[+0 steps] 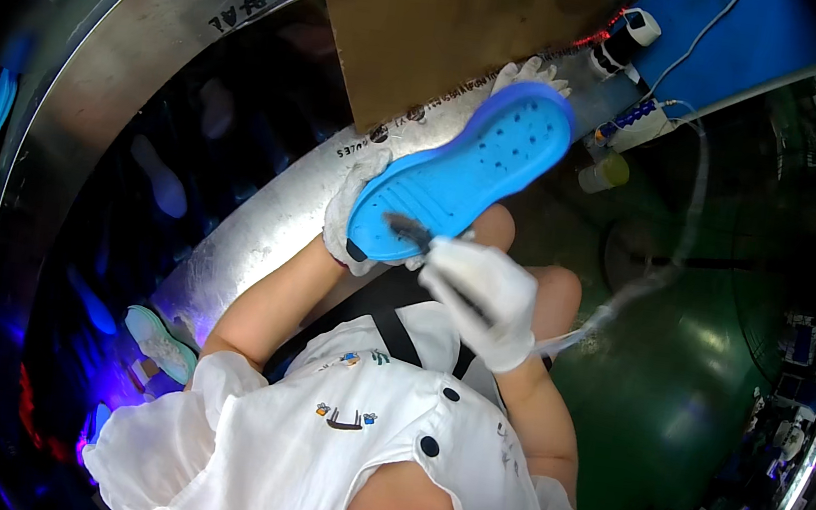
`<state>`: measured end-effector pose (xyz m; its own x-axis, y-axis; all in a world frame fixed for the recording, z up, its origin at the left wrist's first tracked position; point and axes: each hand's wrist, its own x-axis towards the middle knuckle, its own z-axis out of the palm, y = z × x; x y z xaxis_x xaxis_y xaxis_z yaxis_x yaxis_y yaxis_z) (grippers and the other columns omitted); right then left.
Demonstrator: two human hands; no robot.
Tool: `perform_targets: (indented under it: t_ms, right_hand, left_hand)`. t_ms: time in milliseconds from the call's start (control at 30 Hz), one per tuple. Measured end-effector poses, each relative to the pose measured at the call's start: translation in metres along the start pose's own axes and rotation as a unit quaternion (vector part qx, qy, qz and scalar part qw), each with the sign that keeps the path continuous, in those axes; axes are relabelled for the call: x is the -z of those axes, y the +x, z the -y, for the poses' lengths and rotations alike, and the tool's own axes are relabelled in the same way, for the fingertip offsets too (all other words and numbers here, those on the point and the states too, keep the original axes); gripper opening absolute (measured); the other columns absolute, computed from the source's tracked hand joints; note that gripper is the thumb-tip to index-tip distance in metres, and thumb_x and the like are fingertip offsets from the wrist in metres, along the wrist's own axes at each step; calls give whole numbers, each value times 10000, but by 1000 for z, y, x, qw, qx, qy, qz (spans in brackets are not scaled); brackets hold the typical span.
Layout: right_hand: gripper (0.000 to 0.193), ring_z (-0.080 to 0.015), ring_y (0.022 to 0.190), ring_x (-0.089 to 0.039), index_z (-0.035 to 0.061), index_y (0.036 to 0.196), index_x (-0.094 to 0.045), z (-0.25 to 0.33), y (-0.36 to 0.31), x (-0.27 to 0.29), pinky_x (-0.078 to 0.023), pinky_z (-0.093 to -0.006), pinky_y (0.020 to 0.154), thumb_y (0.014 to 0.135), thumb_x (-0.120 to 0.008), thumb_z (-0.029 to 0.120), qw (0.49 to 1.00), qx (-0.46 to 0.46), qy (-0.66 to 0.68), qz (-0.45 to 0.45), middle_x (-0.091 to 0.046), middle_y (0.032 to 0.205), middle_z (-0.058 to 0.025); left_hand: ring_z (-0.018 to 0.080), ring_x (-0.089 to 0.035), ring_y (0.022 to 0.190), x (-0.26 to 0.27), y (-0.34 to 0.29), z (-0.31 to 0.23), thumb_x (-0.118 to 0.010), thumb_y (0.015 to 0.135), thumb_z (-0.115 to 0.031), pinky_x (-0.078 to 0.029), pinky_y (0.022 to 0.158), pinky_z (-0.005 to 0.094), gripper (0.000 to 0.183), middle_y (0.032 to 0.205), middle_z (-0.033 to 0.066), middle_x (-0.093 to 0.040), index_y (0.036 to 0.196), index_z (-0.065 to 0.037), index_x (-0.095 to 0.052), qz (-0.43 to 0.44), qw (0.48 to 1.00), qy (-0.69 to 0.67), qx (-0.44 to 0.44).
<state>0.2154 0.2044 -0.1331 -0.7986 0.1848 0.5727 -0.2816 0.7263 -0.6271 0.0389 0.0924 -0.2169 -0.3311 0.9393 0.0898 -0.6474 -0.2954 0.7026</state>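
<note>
My left hand, in a white glove, grips the heel end of a bright blue shoe sole from its left side. The sole lies tilted, its hollow side facing up, with dark holes in the wider toe end and ridges across the heel part. My right hand, also gloved in white, is closed round a small brush. Dark bristles of the brush rest on or just over the heel part of the sole; the exact contact is blurred. Part of the brush handle is hidden by my fingers.
Another white glove shows beyond the toe end. A brown board lies on the metal rim. Several soles, one pale green, sit in the dark area leftward. A yellow-lidded jar and a blue table are at right.
</note>
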Motion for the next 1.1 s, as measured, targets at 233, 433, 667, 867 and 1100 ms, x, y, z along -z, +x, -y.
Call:
perform_targets:
  t_ms: [233, 433, 667, 867, 1100]
  right_hand:
    - [212, -252, 789, -683, 105, 1026, -712, 3, -1, 1, -559, -337, 704, 819, -751, 126, 992, -73, 82, 66, -720, 1053, -71]
    - [234, -237, 772, -677, 109, 996, -718, 15, 1, 11, -555, -323, 693, 773, -765, 164, 995, -46, 11, 84, -722, 1055, -65]
    - [257, -226, 743, -670, 103, 1002, -722, 17, 1, 26, -550, -303, 635, 749, -765, 95, 995, -4, -53, 81, -728, 1057, -64]
    - [299, -243, 624, -598, 61, 1012, -726, 34, 9, 36, -499, -311, 584, 722, -795, 32, 970, -1, -144, 195, -732, 1051, -123]
    - [331, -201, 647, -602, 143, 1035, -728, 34, 9, 46, -496, -312, 554, 705, -738, 121, 966, 9, -166, 196, -725, 1107, -45]
  left_hand:
    - [363, -640, 1136, 7, 12, -32, -549, 943, -427, -558, 929, 424, 637, 1272, 272, -617, 1367, 48, -527, 176, 927, 331, -14]
    - [254, -680, 1064, -8, 12, -54, -601, 952, -307, -557, 929, 366, 466, 1209, 185, -679, 1257, 43, -636, 11, 979, 105, 174]
    - [183, -676, 875, -17, 14, -47, -636, 911, -300, -541, 835, 298, 323, 980, 113, -703, 1049, -18, -712, -11, 965, 260, -33]
    - [188, -631, 1145, -17, 14, -73, -592, 985, -270, -501, 1010, 347, 330, 1248, 135, -657, 1216, -45, -663, 41, 910, 407, 60]
    - [248, -682, 1028, 24, 13, -54, -642, 933, -404, -558, 919, 361, 494, 1184, 182, -666, 1224, -5, -664, -1, 932, 360, 31]
